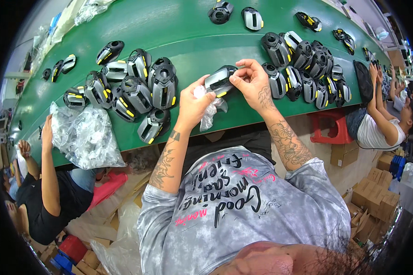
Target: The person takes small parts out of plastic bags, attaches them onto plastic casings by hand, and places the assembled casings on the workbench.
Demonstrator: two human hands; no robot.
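Note:
Above the near edge of the green table (206,27), both my hands are on one grey and black plastic housing (219,81), rounded like a computer mouse, with a dark slot and a touch of yellow. My left hand (193,101) is closed around its left end, and a crumpled clear plastic bag (208,117) hangs by those fingers. At the right end, my right hand (253,86) pinches the housing between thumb and forefinger, the other fingers curled above. Its underside is hidden.
Similar housings stand clustered to the left (136,94) and right (303,68). A big clear bag (86,135) lies at the table's left edge. Co-workers sit on both sides, near a red stool (328,127) and cardboard boxes (375,195).

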